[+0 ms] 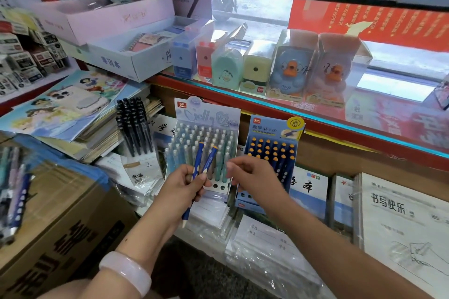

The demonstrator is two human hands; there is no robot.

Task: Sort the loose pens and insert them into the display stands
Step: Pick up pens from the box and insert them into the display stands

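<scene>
You're gripping two blue pens [202,165] in your left hand [185,185], sorting them; your right hand [252,173], loosely open and empty, is reaching over. Next you're likely taking one rightward, into the blue stand [269,150] just beyond that hand.

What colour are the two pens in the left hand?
Dark blue pens with orange ends, seen in the head view.

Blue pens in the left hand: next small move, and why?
Probably the right hand, open and empty beside them, should pinch one of the two blue pens gripped by the left hand and carry it to the blue stand. That stand's orange-capped pens match, and open holes show in its front row.
</scene>
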